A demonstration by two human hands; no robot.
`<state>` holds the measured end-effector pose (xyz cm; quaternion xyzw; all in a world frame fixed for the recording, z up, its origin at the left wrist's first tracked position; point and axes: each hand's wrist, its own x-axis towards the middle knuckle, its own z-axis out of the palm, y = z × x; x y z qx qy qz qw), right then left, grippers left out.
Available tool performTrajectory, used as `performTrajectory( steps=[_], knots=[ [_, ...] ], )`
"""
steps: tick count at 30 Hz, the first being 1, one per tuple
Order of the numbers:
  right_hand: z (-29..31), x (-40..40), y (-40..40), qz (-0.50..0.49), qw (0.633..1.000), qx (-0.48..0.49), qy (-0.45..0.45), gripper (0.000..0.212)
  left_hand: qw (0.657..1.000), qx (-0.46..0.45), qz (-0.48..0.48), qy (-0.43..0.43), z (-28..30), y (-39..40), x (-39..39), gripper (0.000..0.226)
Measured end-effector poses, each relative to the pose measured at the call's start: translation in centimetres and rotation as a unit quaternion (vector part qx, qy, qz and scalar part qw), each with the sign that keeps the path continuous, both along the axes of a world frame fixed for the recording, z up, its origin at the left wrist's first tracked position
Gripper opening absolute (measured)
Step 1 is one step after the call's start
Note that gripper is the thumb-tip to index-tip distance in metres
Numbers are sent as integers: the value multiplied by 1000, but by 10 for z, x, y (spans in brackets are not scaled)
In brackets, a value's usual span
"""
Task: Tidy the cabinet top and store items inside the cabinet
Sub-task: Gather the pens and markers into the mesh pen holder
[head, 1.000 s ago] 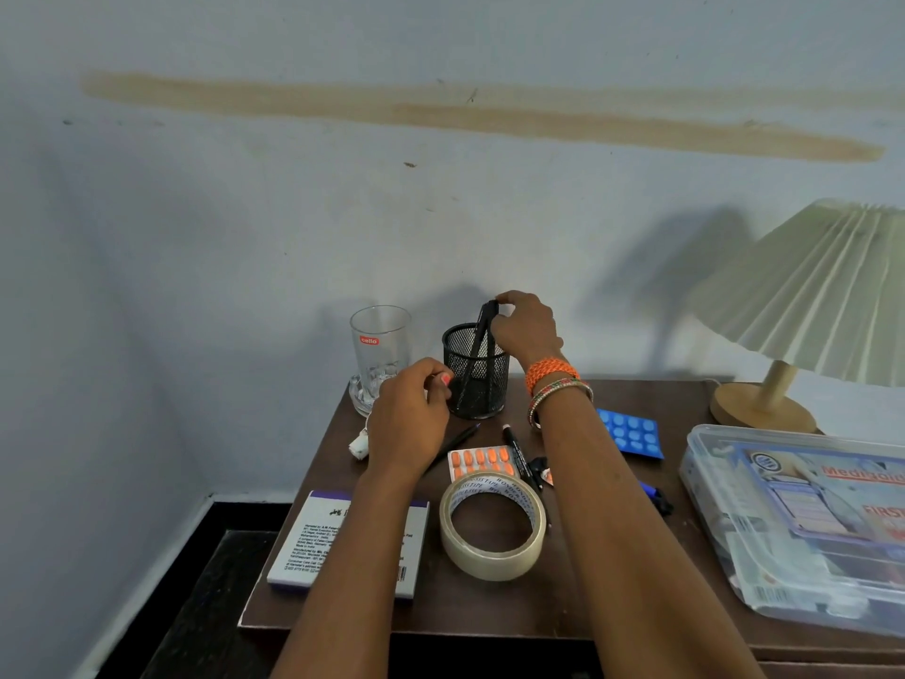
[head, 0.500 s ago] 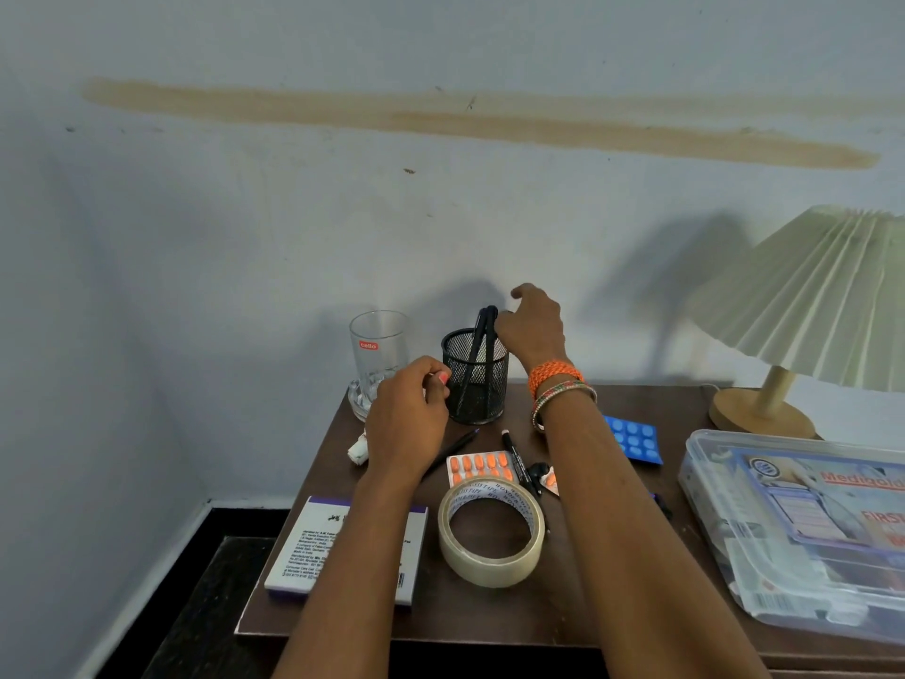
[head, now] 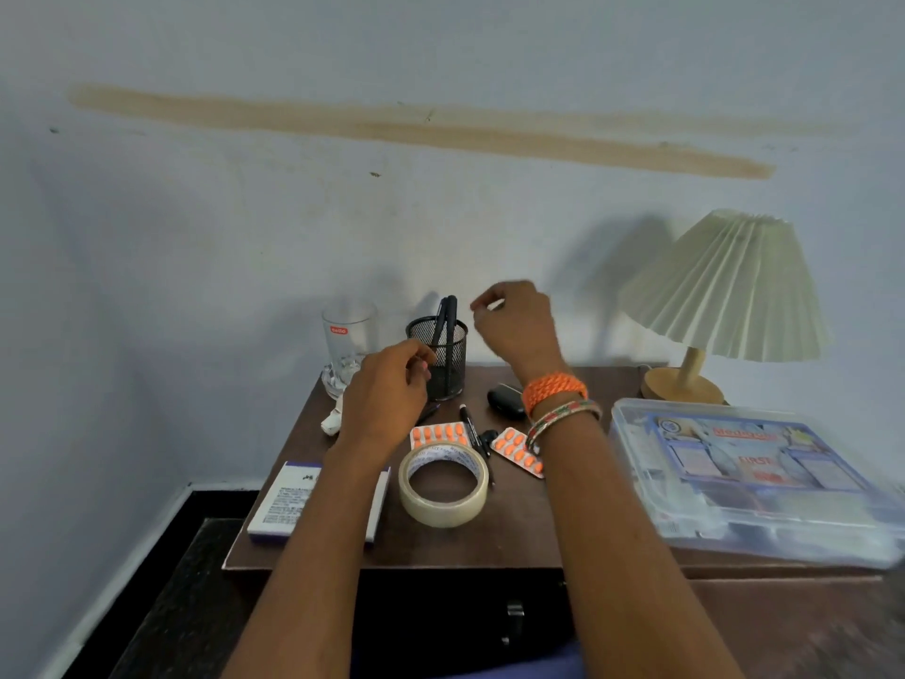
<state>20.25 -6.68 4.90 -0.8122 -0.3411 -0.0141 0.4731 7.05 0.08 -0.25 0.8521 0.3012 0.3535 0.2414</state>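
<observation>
1. I see my right hand (head: 514, 325) raised just right of the mesh pen cup (head: 439, 357), fingers loosely curled, grasping nothing.
2. My left hand (head: 387, 394) hangs in front of the cup, fingers bent; motion blur means I cannot tell whether it touches the cup.
3. Two dark pens (head: 444, 320) stand in the cup.
4. On the tabletop (head: 519, 526) lie a tape roll (head: 443, 485), two orange pill strips (head: 438, 433), a marker (head: 471, 426) and a white box (head: 289, 507).
5. A clear first-aid case (head: 754, 477) sits right, before the lamp (head: 725, 291).
</observation>
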Motion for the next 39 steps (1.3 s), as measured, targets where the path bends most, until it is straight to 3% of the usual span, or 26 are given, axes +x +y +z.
performTrajectory(
  steps=[9, 19, 25, 31, 34, 39],
  knots=[
    [-45, -31, 1, 59, 986, -158, -16, 26, 989, -59, 53, 126, -18, 15, -22, 14],
    [-38, -6, 5, 17, 994, -100, 49, 24, 946, -16, 104, 306, -46, 34, -12, 35],
    [-38, 15, -7, 14, 983, -153, 98, 23, 951, -16, 139, 275, -48, 35, -5, 21],
    [-25, 25, -30, 28, 965, -222, 133, 25, 965, -55, 141, 216, -31, 27, -2, 26],
    [-16, 33, -44, 18, 969, -203, 141, 28, 971, -95, 103, 192, -13, 15, 0, 28],
    [-11, 42, -59, 9, 962, -203, 180, 25, 984, -114, 6, 140, 1, -16, 11, 15]
  ],
)
